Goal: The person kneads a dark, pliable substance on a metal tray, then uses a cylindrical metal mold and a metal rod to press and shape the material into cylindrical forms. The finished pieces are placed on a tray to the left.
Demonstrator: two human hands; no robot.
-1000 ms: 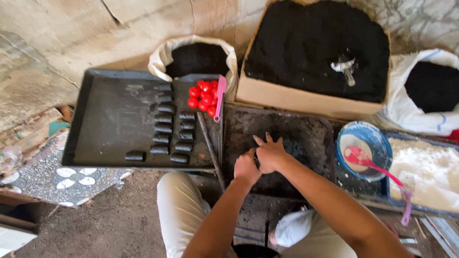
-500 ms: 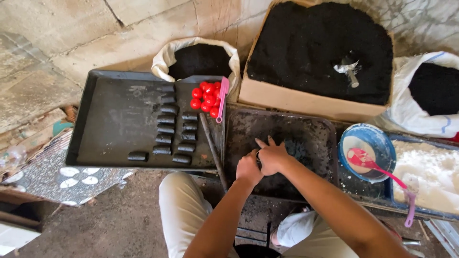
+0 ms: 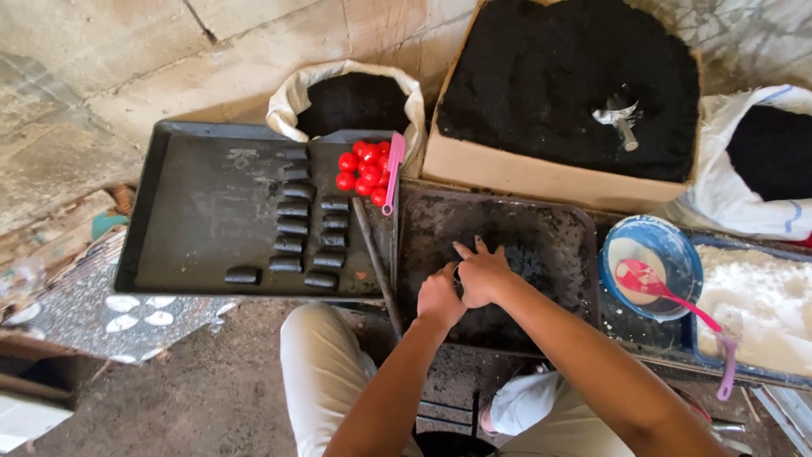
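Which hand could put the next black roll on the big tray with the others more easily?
Probably the left hand: it sits nearer the large dark metal tray holding the short black cylinders. The right hand lies farther away, over the soot-covered work tray.

Brown cardboard box [image 3: 541, 173], white sacks [image 3: 292, 106] beside

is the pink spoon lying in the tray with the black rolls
No, the pink spoon rests in the blue bowl, to the right of the tray holding the black rolls.

Rough backyard workshop: bare concrete wall [image 3: 101, 68], sacks of black powder [image 3: 351, 101], sooty metal trays [image 3: 203, 211], moulded briquettes [image 3: 292, 228].
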